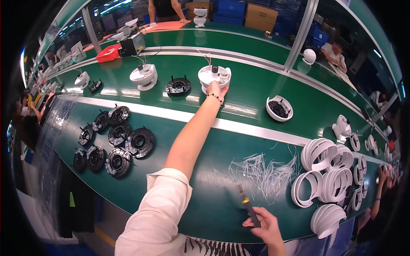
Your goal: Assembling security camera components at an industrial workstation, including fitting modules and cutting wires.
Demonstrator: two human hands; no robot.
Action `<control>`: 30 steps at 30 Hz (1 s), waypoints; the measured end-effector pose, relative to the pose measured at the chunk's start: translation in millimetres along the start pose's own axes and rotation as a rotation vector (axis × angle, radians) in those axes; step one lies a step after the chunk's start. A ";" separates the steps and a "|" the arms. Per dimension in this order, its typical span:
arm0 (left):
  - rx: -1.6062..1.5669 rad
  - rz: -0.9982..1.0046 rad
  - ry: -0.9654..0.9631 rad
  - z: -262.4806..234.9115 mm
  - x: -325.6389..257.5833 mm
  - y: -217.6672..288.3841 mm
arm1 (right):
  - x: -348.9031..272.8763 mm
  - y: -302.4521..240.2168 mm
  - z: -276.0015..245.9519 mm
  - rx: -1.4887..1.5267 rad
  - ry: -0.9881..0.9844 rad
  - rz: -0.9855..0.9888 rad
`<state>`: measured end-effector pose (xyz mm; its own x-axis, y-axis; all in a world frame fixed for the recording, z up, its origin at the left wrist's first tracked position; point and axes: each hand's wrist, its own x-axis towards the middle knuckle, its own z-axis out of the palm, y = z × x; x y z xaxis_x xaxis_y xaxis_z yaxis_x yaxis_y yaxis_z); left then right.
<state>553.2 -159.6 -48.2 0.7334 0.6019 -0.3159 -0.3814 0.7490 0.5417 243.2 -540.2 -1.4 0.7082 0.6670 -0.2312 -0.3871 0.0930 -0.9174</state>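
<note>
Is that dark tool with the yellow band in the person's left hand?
No, the right hand holds the dark tool, while the left hand is up at a white rounded housing.

Shows green worktop (pixel 209 153).
White housing (pixel 208 77) at twelve o'clock, yellow-banded dark tool (pixel 251 211) at five, black-and-white striped cloth (pixel 216 248) at six.

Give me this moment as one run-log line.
left hand: touching white housing | right hand: holding dark-handled tool | green bench: black discs, thin translucent strips, white rings
</note>
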 end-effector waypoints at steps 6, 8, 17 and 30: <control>0.503 -0.099 -0.528 4.6 -107.8 21.6 | 15.5 -49.4 -17.0 0.380 -0.115 -0.124; 0.631 -0.209 -0.644 5.4 -154.9 41.7 | 27.8 -64.1 -23.8 0.383 -0.274 -0.098; 0.928 -0.215 -0.831 -12.1 -252.3 51.9 | 54.8 -78.1 -14.8 0.300 -0.350 -0.040; 1.042 0.001 -0.947 -14.4 -285.4 65.4 | 39.5 -68.8 -9.6 0.241 -0.284 -0.028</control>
<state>310.8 -278.4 66.2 0.9879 -0.1220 0.0956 -0.1021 -0.0483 0.9936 303.6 -527.3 49.5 0.5415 0.8372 -0.0769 -0.5215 0.2627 -0.8118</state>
